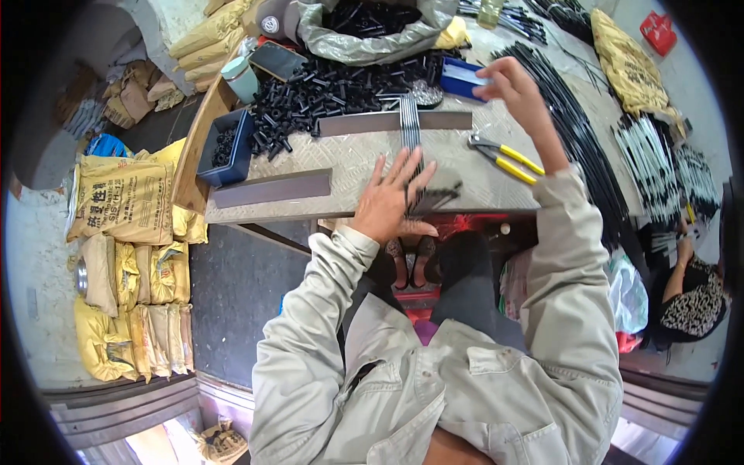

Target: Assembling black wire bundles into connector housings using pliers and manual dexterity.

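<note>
My left hand (390, 198) lies with its fingers spread over the near end of a bundle of thin rods (409, 128), dark with pale shine. The bundle crosses a long grey metal bar (356, 125) on the table. Blurred dark ends (438, 192) show beside my fingers. My right hand (518, 91) is raised next to a small blue box (457, 82) with whitish contents. Its fingers are loosely bent and apart, with nothing visible between them. Pliers with yellow handles (511, 159) lie below it on the table.
A heap of black plastic parts (310, 97), a lined sack (372, 50), a phone (277, 60) and a light-blue cup (240, 79) are at the back left. A blue bin (226, 147) stands left. Long black rods (573, 132) lie right. A person (690, 298) works far right.
</note>
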Available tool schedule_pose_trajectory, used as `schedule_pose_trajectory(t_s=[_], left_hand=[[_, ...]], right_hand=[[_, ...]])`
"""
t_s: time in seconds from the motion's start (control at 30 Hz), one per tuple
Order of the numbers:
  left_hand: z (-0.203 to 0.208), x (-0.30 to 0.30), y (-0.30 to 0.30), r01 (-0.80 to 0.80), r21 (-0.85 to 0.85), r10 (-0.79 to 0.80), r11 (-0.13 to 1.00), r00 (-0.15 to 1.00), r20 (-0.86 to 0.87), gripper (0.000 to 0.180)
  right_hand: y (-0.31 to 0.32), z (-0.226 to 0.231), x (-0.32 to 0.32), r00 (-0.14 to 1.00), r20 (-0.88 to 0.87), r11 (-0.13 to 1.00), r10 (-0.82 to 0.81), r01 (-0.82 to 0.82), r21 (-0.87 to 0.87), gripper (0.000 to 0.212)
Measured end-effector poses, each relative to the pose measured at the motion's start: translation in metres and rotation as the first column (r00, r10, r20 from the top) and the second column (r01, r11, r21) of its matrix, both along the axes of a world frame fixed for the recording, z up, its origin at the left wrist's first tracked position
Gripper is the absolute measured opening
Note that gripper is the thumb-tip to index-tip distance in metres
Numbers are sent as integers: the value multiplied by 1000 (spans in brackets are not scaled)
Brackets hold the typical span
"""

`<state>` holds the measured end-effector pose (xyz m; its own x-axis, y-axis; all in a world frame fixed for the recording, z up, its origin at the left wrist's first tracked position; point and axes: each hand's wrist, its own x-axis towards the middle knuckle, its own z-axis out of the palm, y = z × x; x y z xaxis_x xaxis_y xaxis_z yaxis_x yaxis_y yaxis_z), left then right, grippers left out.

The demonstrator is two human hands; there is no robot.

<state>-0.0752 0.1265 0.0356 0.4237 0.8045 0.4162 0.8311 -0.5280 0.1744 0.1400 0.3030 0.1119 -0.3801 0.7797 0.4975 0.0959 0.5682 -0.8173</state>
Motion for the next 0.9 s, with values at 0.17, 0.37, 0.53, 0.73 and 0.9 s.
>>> schedule_pose_trajectory(t_s=[0.17,0.37,0.53,0.73,0.9], left_hand=[[72,18,-17,492,-111,-187,864,516,836,64],[135,36,-32,504,-113,-144,856,442,885,31],[139,40,-32,465,-130,-138,876,500,855,23],[139,39,-32,443,-118,-101,889,442,891,20],[148,38,-27,436,-148,-103,887,501,860,20]], right_hand=[[-156,66,42,980,-12,977,201,-201,-69,21],[-189,77,23,977,115,632,-180,25,775,28],[-178,68,19,975,96,699,-200,74,711,32],[-173,56,10,995,-63,920,78,-48,388,25],[-174,65,7,997,-54,852,-47,68,519,32]])
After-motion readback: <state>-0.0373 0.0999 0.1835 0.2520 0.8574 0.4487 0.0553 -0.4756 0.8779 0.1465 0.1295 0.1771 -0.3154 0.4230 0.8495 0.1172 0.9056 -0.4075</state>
